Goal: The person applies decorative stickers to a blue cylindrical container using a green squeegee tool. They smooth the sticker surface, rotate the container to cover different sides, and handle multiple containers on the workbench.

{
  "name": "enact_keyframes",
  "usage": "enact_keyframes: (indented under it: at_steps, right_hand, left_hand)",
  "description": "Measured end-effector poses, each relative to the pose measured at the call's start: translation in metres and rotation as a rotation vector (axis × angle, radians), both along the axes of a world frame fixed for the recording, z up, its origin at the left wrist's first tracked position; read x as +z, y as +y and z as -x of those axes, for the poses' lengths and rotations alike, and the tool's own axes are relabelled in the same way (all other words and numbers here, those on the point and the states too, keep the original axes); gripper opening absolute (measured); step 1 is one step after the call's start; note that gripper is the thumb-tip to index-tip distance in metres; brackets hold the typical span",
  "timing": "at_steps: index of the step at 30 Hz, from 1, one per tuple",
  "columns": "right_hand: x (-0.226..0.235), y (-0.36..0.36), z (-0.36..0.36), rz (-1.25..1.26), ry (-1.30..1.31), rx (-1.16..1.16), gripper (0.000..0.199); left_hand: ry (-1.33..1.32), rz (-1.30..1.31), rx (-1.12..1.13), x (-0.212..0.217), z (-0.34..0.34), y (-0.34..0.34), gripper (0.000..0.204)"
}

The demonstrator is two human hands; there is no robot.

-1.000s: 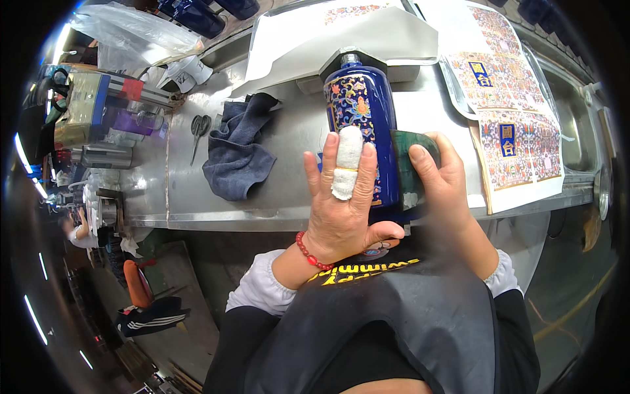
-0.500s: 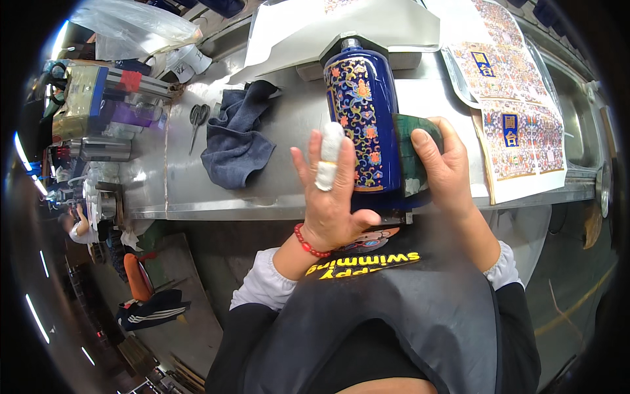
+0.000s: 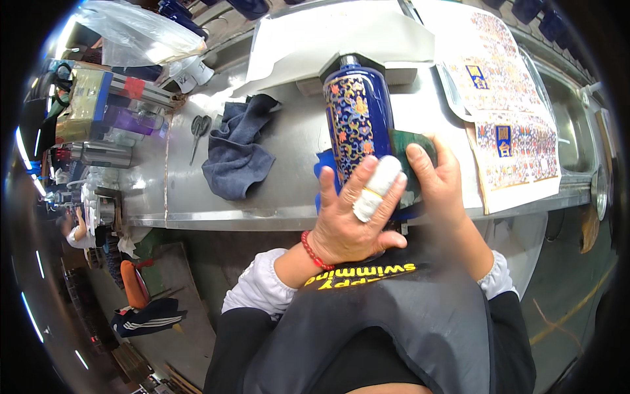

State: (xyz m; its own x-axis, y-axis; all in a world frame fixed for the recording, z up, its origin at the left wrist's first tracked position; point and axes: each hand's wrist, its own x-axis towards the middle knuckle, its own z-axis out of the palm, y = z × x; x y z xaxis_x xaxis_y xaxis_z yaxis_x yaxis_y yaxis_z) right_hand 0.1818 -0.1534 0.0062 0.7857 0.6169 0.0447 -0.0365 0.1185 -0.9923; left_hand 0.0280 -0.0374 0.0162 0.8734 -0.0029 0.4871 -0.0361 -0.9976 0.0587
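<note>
A dark blue bottle (image 3: 354,108) with a colourful floral pattern lies on the steel worktop, its neck pointing away from me. My left hand (image 3: 351,226) is open, fingers spread, over the bottle's lower end; one finger is wrapped in white. Whether its palm touches the bottle I cannot tell. At the bottle's right side, my right hand (image 3: 443,180) grips a flat green scraper (image 3: 412,146) between thumb and fingers. The scraper's edge is against or very close to the bottle. A bright blue piece (image 3: 323,161) shows at the bottle's left, partly hidden.
A grey-blue cloth (image 3: 239,154) and black-handled scissors (image 3: 199,131) lie to the left. Printed pattern sheets (image 3: 518,154) are stacked on the right, beside a sink (image 3: 574,125). White paper (image 3: 328,39) lies behind the bottle. The worktop's front edge (image 3: 216,223) runs before me.
My left hand has moved right, across the bottle's lower end, and now covers part of the pattern. The bright blue piece has come into sight. The right hand keeps its grip on the scraper.
</note>
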Motion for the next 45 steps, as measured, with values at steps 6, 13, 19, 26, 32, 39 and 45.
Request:
enact_keyframes:
  at_steps: [6, 13, 19, 26, 32, 39, 45]
  right_hand:
    - [0.001, 0.002, 0.002, -0.013, 0.052, 0.021, 0.023]
    - [-0.001, -0.001, 0.002, -0.021, 0.050, 0.025, 0.021]
    - [-0.006, 0.001, 0.001, -0.083, 0.081, 0.011, 0.020]
    - [0.016, -0.002, -0.006, -0.054, 0.184, 0.024, 0.017]
    - [0.047, 0.029, -0.031, 0.101, -0.400, 0.174, 0.016]
    - [0.056, 0.020, -0.026, 0.107, -1.367, -0.061, 0.035]
    - [0.050, -0.010, -0.015, -0.007, -0.864, 0.163, 0.041]
  left_hand:
    - [-0.211, 0.480, 0.049, 0.010, -0.004, 0.024, 0.104]
    - [0.022, 0.079, 0.119, 0.015, -0.012, 0.017, 0.108]
    - [0.091, -0.066, -0.060, 0.029, -0.031, 0.005, 0.100]
    - [-0.071, 0.324, 0.062, 0.005, 0.010, 0.038, 0.116]
    - [-0.058, 0.103, 0.190, 0.008, 0.012, 0.047, 0.110]
    - [-0.183, 0.171, 0.050, 0.011, 0.001, 0.051, 0.112]
    - [-0.097, 0.186, 0.187, -0.004, 0.002, 0.052, 0.122]
